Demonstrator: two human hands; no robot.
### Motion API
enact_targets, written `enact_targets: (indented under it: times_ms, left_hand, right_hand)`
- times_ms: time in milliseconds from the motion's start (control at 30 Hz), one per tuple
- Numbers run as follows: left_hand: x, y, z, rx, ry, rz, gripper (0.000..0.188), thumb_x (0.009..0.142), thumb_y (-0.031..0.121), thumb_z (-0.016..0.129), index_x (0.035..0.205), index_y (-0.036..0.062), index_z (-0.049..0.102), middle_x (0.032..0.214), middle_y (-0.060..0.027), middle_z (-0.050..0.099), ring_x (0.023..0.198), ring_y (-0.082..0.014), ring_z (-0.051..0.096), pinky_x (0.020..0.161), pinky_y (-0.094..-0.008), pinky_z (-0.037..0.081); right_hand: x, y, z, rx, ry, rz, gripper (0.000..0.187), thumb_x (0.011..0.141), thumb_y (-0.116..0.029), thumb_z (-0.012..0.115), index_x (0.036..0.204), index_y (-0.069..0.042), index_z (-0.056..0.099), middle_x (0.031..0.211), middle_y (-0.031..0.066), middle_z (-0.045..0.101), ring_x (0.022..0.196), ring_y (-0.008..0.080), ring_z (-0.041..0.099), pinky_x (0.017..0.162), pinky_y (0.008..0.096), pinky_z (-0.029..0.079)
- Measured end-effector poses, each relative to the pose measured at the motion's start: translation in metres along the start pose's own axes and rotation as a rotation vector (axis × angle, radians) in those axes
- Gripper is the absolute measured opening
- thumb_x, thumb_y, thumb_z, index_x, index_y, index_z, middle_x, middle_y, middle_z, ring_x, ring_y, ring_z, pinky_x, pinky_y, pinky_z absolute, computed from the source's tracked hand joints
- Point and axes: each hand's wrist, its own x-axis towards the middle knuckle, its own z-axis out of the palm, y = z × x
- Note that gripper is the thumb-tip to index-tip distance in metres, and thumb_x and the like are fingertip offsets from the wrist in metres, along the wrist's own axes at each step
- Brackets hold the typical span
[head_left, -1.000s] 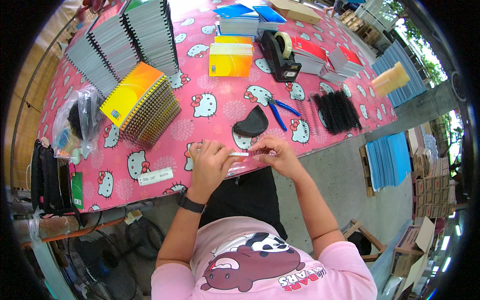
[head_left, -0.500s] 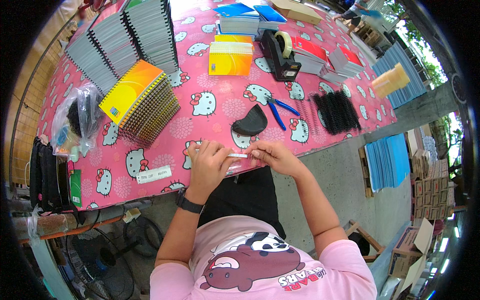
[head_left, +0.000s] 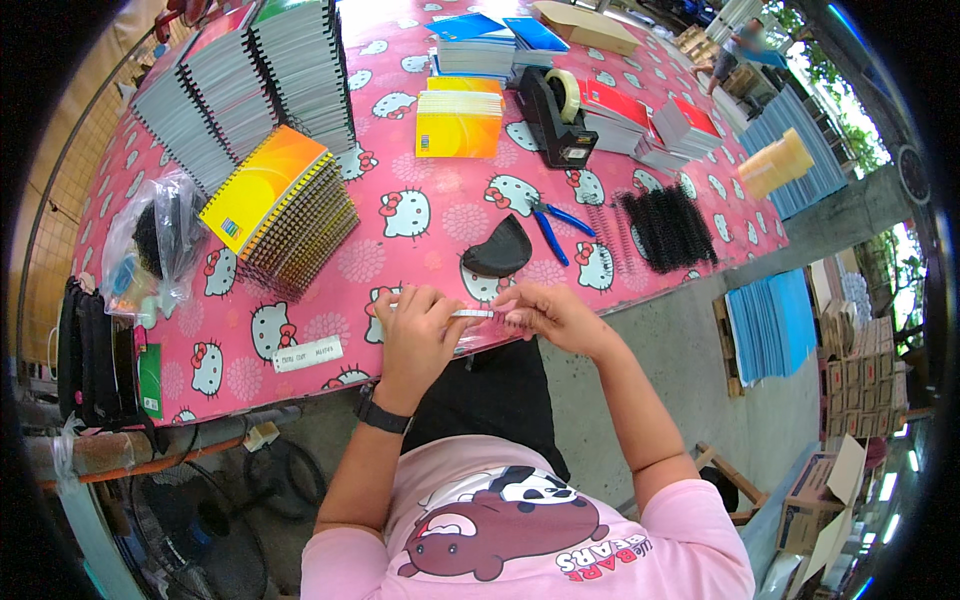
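Note:
Over the near table edge, my left hand (head_left: 420, 325) is closed on a thin white-edged notebook (head_left: 474, 313), seen almost edge-on. At its right end my right hand (head_left: 545, 315) has its fingers bent and pinched together; whatever they hold is too small to make out. Just beyond my hands lies a black curved wedge-shaped piece (head_left: 498, 248). Blue-handled cutting pliers (head_left: 556, 228) rest to its right with the handles spread. Farther right are loose thin spiral coils (head_left: 618, 232) and a heap of black spiral coils (head_left: 668, 230).
Spiral-bound yellow notebooks (head_left: 275, 200) and tall bound stacks (head_left: 225, 95) stand at left, beside a clear plastic bag (head_left: 165, 240). A tape dispenser (head_left: 560, 125), yellow notebooks (head_left: 458, 125), blue (head_left: 475, 45) and red (head_left: 612, 108) stacks are farther back. A labelled strip (head_left: 308, 353) lies near left.
My right fingers have shifted slightly at the notebook's right end. My left hand keeps its hold, almost still. The view has tilted a little.

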Motion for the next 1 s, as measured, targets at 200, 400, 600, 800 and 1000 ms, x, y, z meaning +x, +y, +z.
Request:
enact_targets:
  times_ms: [200, 400, 600, 800, 1000]
  left_hand:
    - [0.002, 0.010, 0.000, -0.056, 0.040, 0.004, 0.018, 0.068, 0.019, 0.071, 0.083, 0.0128, 0.065, 0.077, -0.0005, 0.055, 0.081, -0.0202, 0.052, 0.080, -0.0405, 0.030]
    - [0.002, 0.013, 0.011, -0.087, -0.121, 0.064, 0.020, 0.071, 0.021, 0.068, 0.088, 0.0115, 0.063, 0.083, -0.0026, 0.056, 0.084, -0.0225, 0.053, 0.080, -0.0411, 0.031]
    - [0.011, 0.021, -0.007, -0.074, -0.093, 0.097, 0.020, 0.073, 0.023, 0.067, 0.086, 0.0081, 0.062, 0.089, -0.0081, 0.057, 0.089, -0.0258, 0.052, 0.080, -0.0400, 0.032]
    - [0.005, 0.017, 0.000, -0.041, -0.193, 0.115, 0.022, 0.075, 0.024, 0.066, 0.089, 0.0073, 0.061, 0.090, -0.0090, 0.057, 0.090, -0.0270, 0.051, 0.081, -0.0401, 0.032]
    - [0.004, 0.008, -0.003, -0.007, -0.286, 0.090, 0.025, 0.074, 0.027, 0.067, 0.088, 0.0076, 0.062, 0.089, -0.0077, 0.057, 0.092, -0.0260, 0.051, 0.087, -0.0408, 0.031]
  right_hand:
    - [0.003, 0.001, 0.003, -0.148, 0.067, -0.076, 0.033, 0.090, -0.010, 0.056, 0.121, -0.006, 0.048, 0.075, 0.0023, 0.057, 0.066, 0.0080, 0.055, 0.059, 0.0242, 0.045]
    - [0.007, 0.001, -0.011, -0.099, 0.016, 0.064, 0.044, 0.085, -0.015, 0.061, 0.124, -0.007, 0.045, 0.079, 0.0084, 0.060, 0.070, 0.0157, 0.062, 0.064, 0.0311, 0.050]
    - [0.059, 0.056, -0.023, -0.781, 0.468, -0.155, 0.073, 0.062, -0.040, 0.077, 0.121, -0.007, 0.048, 0.126, 0.0235, 0.044, 0.117, 0.0379, 0.044, 0.094, 0.0463, 0.039]
    - [0.059, 0.057, -0.015, -0.823, 0.441, -0.094, 0.070, 0.060, -0.046, 0.076, 0.115, -0.010, 0.053, 0.128, 0.0261, 0.042, 0.113, 0.0403, 0.045, 0.092, 0.0475, 0.039]
    - [0.048, 0.045, -0.012, -0.491, 0.375, -0.213, 0.056, 0.065, -0.035, 0.076, 0.109, -0.006, 0.058, 0.119, 0.0226, 0.049, 0.109, 0.0358, 0.049, 0.092, 0.0398, 0.040]
